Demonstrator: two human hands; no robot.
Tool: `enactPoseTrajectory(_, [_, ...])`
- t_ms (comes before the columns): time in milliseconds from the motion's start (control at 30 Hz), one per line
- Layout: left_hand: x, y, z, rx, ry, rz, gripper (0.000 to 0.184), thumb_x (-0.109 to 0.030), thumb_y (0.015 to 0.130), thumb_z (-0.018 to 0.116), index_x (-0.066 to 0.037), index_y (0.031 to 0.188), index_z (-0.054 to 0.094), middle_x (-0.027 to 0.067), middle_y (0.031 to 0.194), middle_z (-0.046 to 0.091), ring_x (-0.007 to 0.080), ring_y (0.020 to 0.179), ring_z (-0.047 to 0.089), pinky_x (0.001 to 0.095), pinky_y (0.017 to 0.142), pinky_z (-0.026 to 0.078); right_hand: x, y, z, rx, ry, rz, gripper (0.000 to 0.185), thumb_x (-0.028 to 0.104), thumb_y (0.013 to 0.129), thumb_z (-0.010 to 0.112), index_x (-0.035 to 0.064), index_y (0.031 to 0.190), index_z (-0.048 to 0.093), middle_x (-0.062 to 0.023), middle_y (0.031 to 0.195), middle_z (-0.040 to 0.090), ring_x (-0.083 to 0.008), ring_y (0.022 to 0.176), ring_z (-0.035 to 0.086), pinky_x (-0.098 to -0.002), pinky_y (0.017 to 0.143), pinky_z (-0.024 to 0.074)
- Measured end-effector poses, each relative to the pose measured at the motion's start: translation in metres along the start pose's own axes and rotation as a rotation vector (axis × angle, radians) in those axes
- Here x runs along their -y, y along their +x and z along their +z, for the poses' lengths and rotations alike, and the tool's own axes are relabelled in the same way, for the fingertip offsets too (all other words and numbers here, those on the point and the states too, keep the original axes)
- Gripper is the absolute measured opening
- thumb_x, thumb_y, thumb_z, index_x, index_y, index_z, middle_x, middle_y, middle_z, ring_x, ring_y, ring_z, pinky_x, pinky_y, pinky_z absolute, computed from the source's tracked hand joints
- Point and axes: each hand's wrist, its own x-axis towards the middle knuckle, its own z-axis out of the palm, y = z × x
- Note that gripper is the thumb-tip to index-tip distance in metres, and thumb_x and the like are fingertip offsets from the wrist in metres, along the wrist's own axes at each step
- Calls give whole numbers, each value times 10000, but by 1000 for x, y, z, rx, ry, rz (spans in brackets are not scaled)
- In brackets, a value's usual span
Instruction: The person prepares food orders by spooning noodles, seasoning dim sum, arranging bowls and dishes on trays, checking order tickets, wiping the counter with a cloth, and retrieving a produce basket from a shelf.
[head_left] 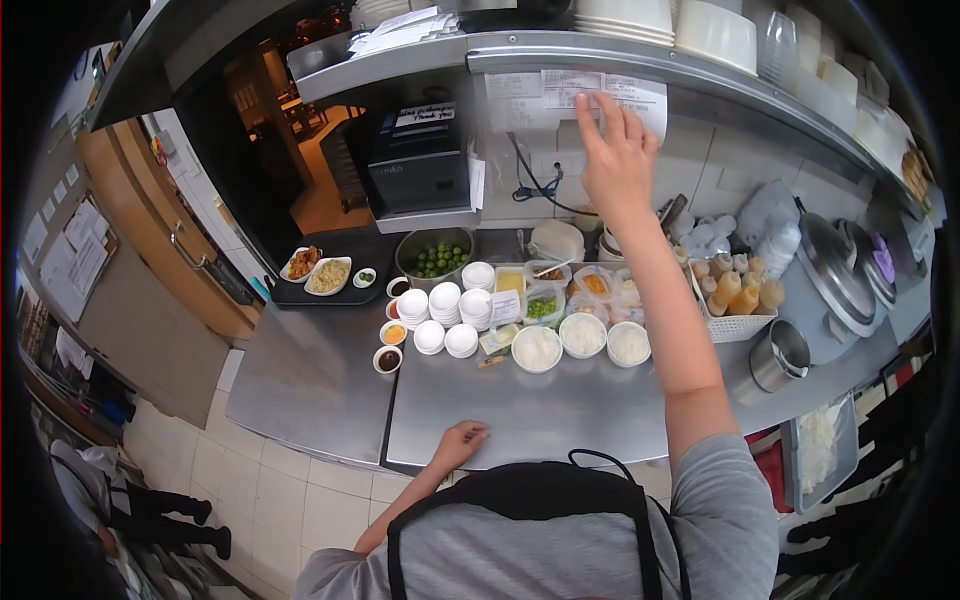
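Observation:
My right hand [615,160] is raised high, its fingers stretched out against the printed order slips [520,105] that hang below the shelf edge. The fingertips cover part of the middle slips, and no slip is visibly pinched. Low at the counter's front edge is my left hand [460,443], loosely bent with nothing visible in it. Beyond it stand bowls of white rice [537,349] and stacks of small white cups [445,302].
A metal pot of green limes [436,257] stands behind the cups. At left, a black tray [310,290] carries dishes of food. Squeeze bottles [743,297] fill a white basket [738,327], near a metal pitcher [779,357]. Another person [130,500] is at lower left.

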Motion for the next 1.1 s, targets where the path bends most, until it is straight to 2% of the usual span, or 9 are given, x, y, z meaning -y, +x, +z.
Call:
enactPoseTrajectory(400, [14,-9,7,54,-31,-20,268,-223,773,592,-35,963,589,127,882,611,218,775,607,300,709,473,-2,-9,12,-37,235,19,563,-94,663,451,33,1208,391,-147,1242,375,-322,1135,388,-409,919,340])
enactPoseTrajectory(667, [2,-14,6,74,5,-16,262,-222,773,590,-34,955,590,126,889,610,222,768,612,305,698,477,1,-13,-5,136,160,-48,314,-76,638,514,55,910,602,-152,1251,379,-348,1171,347,-421,943,320])
enactPoseTrajectory(800, [13,-8,10,96,3,49,254,-213,776,584,-33,955,589,129,891,609,227,770,611,308,699,477,-14,-16,-20,67,279,-61,306,-59,662,530,63,935,598,-146,1226,396,-311,1079,441,-380,881,378])
enactPoseTrajectory(867, [9,-5,11,114,-16,35,244,-199,778,578,-30,953,588,132,893,607,234,771,609,311,704,476,-20,-33,-45,70,560,211,234,13,699,554,71,923,592,-152,1099,482,-320,1067,444,-379,874,378])
enactPoseTrajectory(933, [2,-3,12,121,-6,48,243,-195,778,576,-31,957,587,133,893,606,235,778,607,311,710,474,-34,-67,-71,283,625,373,174,50,741,563,46,915,582,-138,987,531,-272,986,514,-317,802,411])
enactPoseTrajectory(1000, [7,2,14,134,-12,98,241,-189,777,570,-34,961,584,133,891,605,233,800,602,308,724,466,-75,-148,-62,562,660,542,143,82,757,573,16,883,575,-121,798,578,-207,705,564,-304,627,433])
enactPoseTrajectory(1033, [8,5,14,95,-26,91,241,-189,777,570,-34,961,584,133,891,605,233,800,602,308,724,466,-97,-202,-56,600,576,538,186,169,755,589,14,857,586,-138,775,596,-238,611,549,-333,582,431])
enactPoseTrajectory(1067, [9,6,14,125,-25,103,242,-190,780,578,-31,963,581,126,894,606,225,801,597,304,719,465,-127,-260,-52,966,234,626,245,253,755,577,21,833,600,-143,760,612,-273,604,569,-365,587,448])
enactPoseTrajectory(1100, [10,7,16,159,-23,114,245,-191,782,586,-28,964,578,120,897,607,216,803,593,300,714,463,-145,-326,-57,1080,75,612,273,295,764,546,53,878,598,-133,842,610,-283,704,580,-374,632,456])
